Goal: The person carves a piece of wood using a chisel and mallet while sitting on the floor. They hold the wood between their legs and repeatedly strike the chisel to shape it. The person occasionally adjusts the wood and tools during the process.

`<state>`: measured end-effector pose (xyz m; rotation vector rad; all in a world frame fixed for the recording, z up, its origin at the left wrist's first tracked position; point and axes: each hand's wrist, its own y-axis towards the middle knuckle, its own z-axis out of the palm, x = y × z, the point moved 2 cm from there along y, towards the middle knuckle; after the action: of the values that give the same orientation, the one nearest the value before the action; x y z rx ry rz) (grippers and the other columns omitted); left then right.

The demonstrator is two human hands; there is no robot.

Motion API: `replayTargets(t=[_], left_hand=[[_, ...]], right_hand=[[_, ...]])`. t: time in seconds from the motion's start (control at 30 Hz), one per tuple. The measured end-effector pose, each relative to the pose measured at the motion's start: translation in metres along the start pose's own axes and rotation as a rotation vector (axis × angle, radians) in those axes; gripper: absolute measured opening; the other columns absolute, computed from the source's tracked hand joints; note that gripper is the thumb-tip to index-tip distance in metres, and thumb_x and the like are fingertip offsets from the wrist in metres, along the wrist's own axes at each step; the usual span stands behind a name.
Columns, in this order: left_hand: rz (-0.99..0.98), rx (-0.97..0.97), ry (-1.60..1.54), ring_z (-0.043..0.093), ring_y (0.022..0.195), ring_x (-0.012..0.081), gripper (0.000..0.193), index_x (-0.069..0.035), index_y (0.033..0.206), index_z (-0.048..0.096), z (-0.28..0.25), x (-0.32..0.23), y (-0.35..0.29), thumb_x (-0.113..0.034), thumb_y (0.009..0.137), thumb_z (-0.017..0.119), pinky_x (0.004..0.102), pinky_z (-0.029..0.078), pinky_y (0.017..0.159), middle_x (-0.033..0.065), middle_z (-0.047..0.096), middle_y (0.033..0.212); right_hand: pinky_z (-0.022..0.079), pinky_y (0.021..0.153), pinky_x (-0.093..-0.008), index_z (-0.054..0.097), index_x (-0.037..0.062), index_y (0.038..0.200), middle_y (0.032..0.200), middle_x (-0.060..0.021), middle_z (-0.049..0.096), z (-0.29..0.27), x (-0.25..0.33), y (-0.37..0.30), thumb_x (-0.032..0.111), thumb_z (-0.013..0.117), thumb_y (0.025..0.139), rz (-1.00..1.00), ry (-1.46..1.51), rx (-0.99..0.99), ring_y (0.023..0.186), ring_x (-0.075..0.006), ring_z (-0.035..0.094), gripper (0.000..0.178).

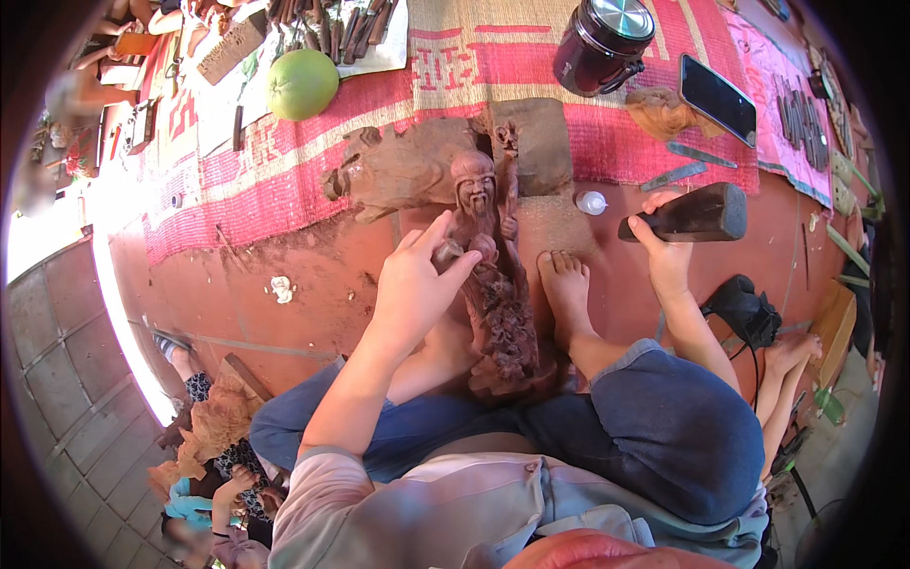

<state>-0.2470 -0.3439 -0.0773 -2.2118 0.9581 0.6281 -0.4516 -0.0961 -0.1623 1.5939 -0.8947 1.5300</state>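
Observation:
A reddish-brown wooden carving of a bearded figure with a staff lies between my legs, its head pointing away from me and propped on a rough block of wood. My left hand is over the figure's left side. Its thumb and fingers close around a chisel, of which only the round handle end shows; the blade is hidden. Off to the right, my right hand grips a dark, heavy mallet, held apart from the carving.
Beyond the carving, a woven red mat bears a green round fruit, a dark lidded jar, a phone and several tools. Near my right foot stands a small clear bottle. Other people sit at left and right.

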Motion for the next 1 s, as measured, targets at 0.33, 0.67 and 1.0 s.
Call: replayTargets(t=[0.33,0.67,1.0], left_hand=[[0.106,-0.044,-0.207,0.059,0.098,0.0353,0.033,0.000,0.118,0.052,-0.007,-0.014,0.009,-0.018,0.090,0.056,0.0389,0.047,0.086,0.0207,0.061,0.104],[0.777,-0.006,-0.316,0.062,0.086,0.0309,0.036,-0.010,0.111,0.058,0.037,-0.113,0.025,-0.018,0.078,0.069,0.0376,0.050,0.074,0.0099,0.063,0.095],[0.931,-0.304,-0.131,0.060,0.066,0.0247,0.030,-0.014,0.093,0.066,0.079,-0.113,0.079,-0.036,0.073,0.071,0.0353,0.048,0.059,0.0032,0.059,0.072]], right_hand=[[0.041,0.091,-0.0297,0.046,0.0067,0.102,0.097,-0.0044,0.050,-0.018,-0.006,-0.019,-0.013,0.064,0.074,0.049,-0.101,0.017,0.096,-0.0140,0.050,0.038],[0.046,0.066,-0.0229,0.059,0.0035,0.093,0.083,0.0001,0.058,-0.017,0.002,-0.040,-0.002,0.074,0.072,0.113,-0.157,-0.057,0.075,-0.0067,0.053,0.027],[0.042,0.061,-0.0230,0.054,0.0033,0.089,0.075,0.0019,0.052,-0.010,0.007,-0.034,-0.003,0.066,0.069,0.338,-0.224,0.020,0.068,-0.0066,0.050,0.024]])
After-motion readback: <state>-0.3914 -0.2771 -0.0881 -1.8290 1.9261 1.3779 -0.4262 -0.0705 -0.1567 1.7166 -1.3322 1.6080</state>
